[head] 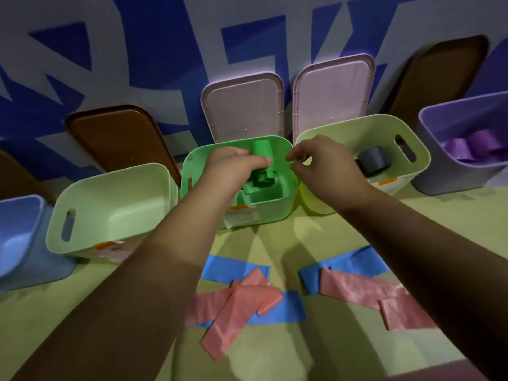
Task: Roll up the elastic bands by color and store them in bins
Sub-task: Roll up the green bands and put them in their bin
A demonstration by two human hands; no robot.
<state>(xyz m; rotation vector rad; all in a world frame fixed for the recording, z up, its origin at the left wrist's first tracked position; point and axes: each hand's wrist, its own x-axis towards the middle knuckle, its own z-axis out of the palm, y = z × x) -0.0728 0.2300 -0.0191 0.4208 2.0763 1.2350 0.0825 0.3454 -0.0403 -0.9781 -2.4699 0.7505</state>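
A yellow-green surface point(330, 229) runs up to a wall point(165, 37) painted in blue and white shapes, with a row of open bins along its foot.

The left hand point(233, 166) reaches into the green bin point(286, 204), its fingers curled round an upright green roll point(260, 149) at the back of the bin. The right hand point(330, 163) hovers at that bin's right rim with thumb and forefinger drawn close. I cannot tell whether they pinch anything. Below the left hand, more green rolls point(261, 185) already lie in the bin.

To the right, a pale bin point(357, 127) holds a grey roll point(373, 160), and a lavender bin point(439, 174) beyond it holds purple rolls point(472, 145). To the left, a second pale bin point(115, 193) and a blue bin point(22, 224) show nothing inside. Pink lids point(242, 105) and brown lids point(118, 136) lean on the wall behind.

Nearer the person, blue bands point(291, 306) and pink bands point(239, 301) lie flat and crossed over one another in two loose heaps, unrolled.

Green, grey and purple look done or nearly so. Blue and pink are still to be rolled and binned, so the task seems somewhat past halfway.
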